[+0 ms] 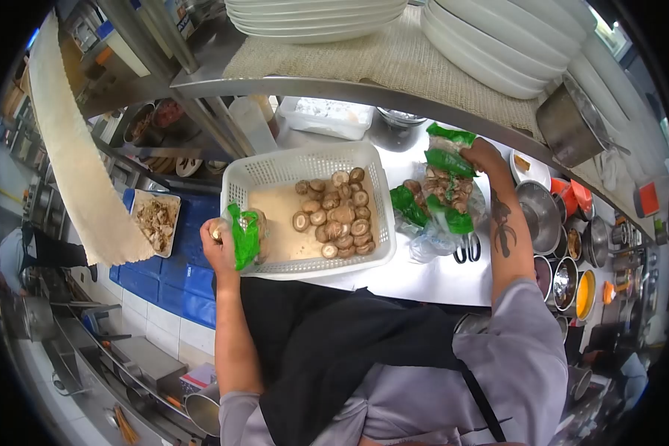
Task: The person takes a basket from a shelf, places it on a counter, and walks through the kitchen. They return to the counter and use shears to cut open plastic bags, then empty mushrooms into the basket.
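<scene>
A white perforated plastic basket (383,223) sits on the white counter, with several whole brown mushrooms (340,215) heaped in its right half. My left hand (219,245) is closed around a green-and-clear plastic bag (245,236) at the basket's left side; what the bag holds is mostly hidden. To the right of the basket, my right hand (485,156) grips the top of another green-and-clear bag (449,163) with brownish pieces showing through, perhaps mushrooms. Beside that bag lies a further green-and-clear bag (409,204). The handles of black scissors (467,249) rest just below the bags.
A steel shelf (290,88) with stacked white plates (498,44) overhangs the counter's far side. Metal bowls (537,215) and pots crowd the right. At left are a blue surface (193,230), a tray of pale pieces (156,219) and a hanging cloth-like strip (82,149).
</scene>
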`<state>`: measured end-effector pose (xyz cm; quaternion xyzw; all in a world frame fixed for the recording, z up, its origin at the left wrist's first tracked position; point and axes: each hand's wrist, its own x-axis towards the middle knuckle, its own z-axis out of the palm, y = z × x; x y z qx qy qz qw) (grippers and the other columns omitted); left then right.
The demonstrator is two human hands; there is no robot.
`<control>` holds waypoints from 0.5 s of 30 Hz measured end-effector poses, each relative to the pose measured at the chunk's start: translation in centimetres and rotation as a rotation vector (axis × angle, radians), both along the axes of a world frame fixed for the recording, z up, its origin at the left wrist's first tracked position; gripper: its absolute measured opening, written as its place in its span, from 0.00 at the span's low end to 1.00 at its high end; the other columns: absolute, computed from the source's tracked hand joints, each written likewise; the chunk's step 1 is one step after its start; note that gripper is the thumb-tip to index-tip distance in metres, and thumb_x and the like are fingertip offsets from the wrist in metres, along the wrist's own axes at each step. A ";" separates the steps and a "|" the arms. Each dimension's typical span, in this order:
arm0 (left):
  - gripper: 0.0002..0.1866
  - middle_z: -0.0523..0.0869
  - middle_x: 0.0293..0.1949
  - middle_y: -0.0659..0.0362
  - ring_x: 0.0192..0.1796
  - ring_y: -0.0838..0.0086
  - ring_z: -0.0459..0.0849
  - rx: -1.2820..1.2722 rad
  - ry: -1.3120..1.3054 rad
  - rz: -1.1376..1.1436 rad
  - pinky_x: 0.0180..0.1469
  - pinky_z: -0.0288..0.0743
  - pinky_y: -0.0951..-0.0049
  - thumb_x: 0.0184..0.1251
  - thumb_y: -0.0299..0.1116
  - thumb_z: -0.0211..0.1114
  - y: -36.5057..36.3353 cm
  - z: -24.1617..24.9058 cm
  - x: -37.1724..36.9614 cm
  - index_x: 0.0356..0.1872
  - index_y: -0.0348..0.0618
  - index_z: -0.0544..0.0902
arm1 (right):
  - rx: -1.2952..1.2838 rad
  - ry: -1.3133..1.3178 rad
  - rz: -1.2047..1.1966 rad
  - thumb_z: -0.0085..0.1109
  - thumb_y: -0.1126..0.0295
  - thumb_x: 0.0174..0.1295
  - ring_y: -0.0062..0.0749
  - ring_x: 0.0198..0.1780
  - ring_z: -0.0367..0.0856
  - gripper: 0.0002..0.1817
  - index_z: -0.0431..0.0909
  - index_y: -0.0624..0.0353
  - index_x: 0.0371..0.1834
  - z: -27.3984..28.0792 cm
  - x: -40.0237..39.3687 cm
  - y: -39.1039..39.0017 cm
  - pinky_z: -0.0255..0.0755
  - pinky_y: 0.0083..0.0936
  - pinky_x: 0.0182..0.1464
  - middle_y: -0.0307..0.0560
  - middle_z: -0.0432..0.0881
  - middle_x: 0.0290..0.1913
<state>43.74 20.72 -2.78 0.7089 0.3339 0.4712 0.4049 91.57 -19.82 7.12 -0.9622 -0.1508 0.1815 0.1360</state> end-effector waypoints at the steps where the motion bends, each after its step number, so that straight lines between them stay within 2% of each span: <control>1: 0.14 0.79 0.43 0.58 0.44 0.76 0.78 0.003 -0.003 -0.001 0.48 0.73 0.75 0.71 0.34 0.62 -0.2 0.5 0.1 0.50 0.35 0.75 | 0.003 -0.003 -0.001 0.63 0.58 0.56 0.45 0.31 0.86 0.19 0.84 0.66 0.36 -1.6 1.2 0.2 0.78 0.39 0.37 0.58 0.84 0.25; 7: 0.16 0.81 0.42 0.56 0.43 0.75 0.79 0.000 -0.010 -0.022 0.47 0.75 0.73 0.70 0.34 0.63 -0.3 0.6 0.1 0.51 0.34 0.75 | -0.199 -0.157 0.237 0.62 0.60 0.54 0.48 0.42 0.85 0.18 0.85 0.63 0.41 -5.0 4.5 2.9 0.77 0.41 0.48 0.60 0.85 0.37; 13: 0.14 0.79 0.44 0.56 0.45 0.75 0.78 -0.058 -0.047 -0.053 0.49 0.74 0.74 0.70 0.31 0.61 -0.4 0.4 0.0 0.52 0.34 0.74 | -0.470 -0.080 0.397 0.64 0.65 0.48 0.51 0.52 0.84 0.19 0.86 0.59 0.45 -6.8 4.4 4.3 0.76 0.41 0.55 0.60 0.85 0.48; 14: 0.14 0.79 0.45 0.57 0.45 0.75 0.78 -0.073 -0.060 -0.058 0.49 0.74 0.74 0.70 0.30 0.61 -0.3 0.3 0.0 0.52 0.34 0.74 | -0.506 -0.225 0.463 0.65 0.65 0.48 0.51 0.54 0.83 0.20 0.86 0.58 0.46 -6.5 4.3 4.5 0.75 0.41 0.56 0.60 0.84 0.50; 15: 0.14 0.78 0.45 0.57 0.45 0.75 0.78 -0.089 -0.071 -0.064 0.50 0.74 0.74 0.70 0.30 0.61 -0.4 0.6 0.2 0.52 0.34 0.74 | -0.539 -0.369 0.528 0.66 0.65 0.48 0.51 0.55 0.82 0.20 0.86 0.57 0.46 -3.9 2.2 5.6 0.75 0.40 0.58 0.60 0.83 0.53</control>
